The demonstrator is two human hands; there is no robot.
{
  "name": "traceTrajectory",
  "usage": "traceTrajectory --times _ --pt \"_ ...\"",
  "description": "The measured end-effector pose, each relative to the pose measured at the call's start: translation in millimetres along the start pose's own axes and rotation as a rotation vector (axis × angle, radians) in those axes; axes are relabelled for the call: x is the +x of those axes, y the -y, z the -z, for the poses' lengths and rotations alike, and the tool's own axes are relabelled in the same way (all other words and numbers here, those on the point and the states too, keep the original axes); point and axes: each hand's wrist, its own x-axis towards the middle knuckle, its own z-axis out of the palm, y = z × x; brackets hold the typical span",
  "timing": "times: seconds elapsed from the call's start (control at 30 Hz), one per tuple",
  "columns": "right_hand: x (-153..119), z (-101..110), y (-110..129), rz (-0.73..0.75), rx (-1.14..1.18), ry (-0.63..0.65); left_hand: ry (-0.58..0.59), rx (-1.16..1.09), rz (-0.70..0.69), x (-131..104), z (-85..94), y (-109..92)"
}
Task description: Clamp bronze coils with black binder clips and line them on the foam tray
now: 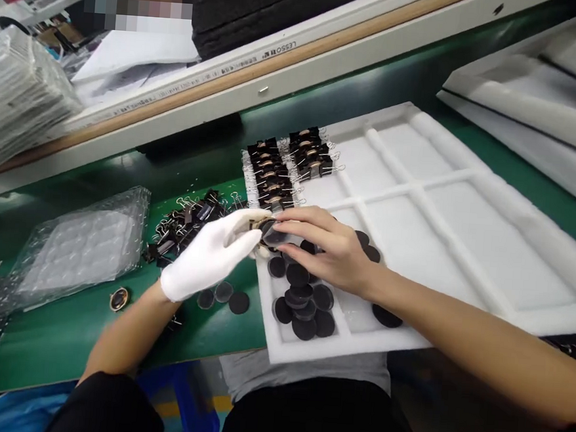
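Observation:
My left hand, in a white glove, pinches a round gold-rimmed part that is mostly hidden by fingers. My bare right hand meets it and grips a dark round disc between thumb and fingers. Below the hands, several black discs lie heaped in the near compartment of a white foam tray. Beyond my fingers, rows of gold-rimmed parts clamped with black binder clips stand in the tray. Loose binder clips are piled by my left hand.
A gold-rimmed round piece and several dark discs lie on the green table. Clear plastic blister trays are at the left. White foam trays sit at the back right. A rail runs behind; a person is beyond it.

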Motion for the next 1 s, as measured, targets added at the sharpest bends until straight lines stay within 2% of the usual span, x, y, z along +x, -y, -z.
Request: traceTrajectory --times 0.07,0.17,0.23,0.33,0.37,0.43,0.53,0.57,0.67,0.73,0.83,0.9,1.0 --pt "-1.3 -0.7 2.6 0.009 -0.002 0.01 0.048 0.009 -0.037 -4.8 -0.7 -1.2" --pt "-4.3 -4.2 9.7 -0.05 0.054 0.018 0.049 0.2 -0.12 -9.0 -2.9 0.4" --pt "-6.6 -7.4 15.2 -0.193 0.129 0.049 0.004 0.317 -0.211 -10.5 -5.7 2.5" --pt "-8.3 -10.4 21.4 -0.496 0.291 0.148 -0.082 0.349 -0.311 -12.2 -9.0 4.4" --pt "-8.3 -10.4 22.3 -0.589 0.338 0.17 -0.085 0.347 -0.321 -12.9 -8.1 4.2" --pt "-7.7 -9.2 22.1 -0.745 0.394 0.189 -0.014 0.385 -0.314 -14.9 -0.2 2.0" --pt "-5.9 -5.1 17.2 -0.927 0.44 0.194 0.104 0.655 -0.195 -20.7 30.5 -3.4" --pt "-5.1 -3.6 14.8 -0.976 0.49 0.176 0.094 0.777 -0.115 -22.9 44.7 -4.3" --pt "-2.2 0.1 8.2 -1.111 0.726 0.077 -0.051 1.031 0.192 -25.8 86.9 1.3" --pt "-0.1 1.6 5.2 -1.188 0.836 0.024 -0.085 1.119 0.368 -22.9 104.5 11.5" --pt "1.5 1.8 2.8 -1.233 0.89 0.011 0.023 1.16 0.506 -13.7 105.4 26.7" --pt "0.9 0.9 2.1 -1.226 0.887 0.026 0.081 1.158 0.511 -7.9 92.9 30.9" --pt "-0.5 -0.7 2.3 -1.215 0.869 0.049 0.045 1.189 0.451 -1.1 71.2 30.7"
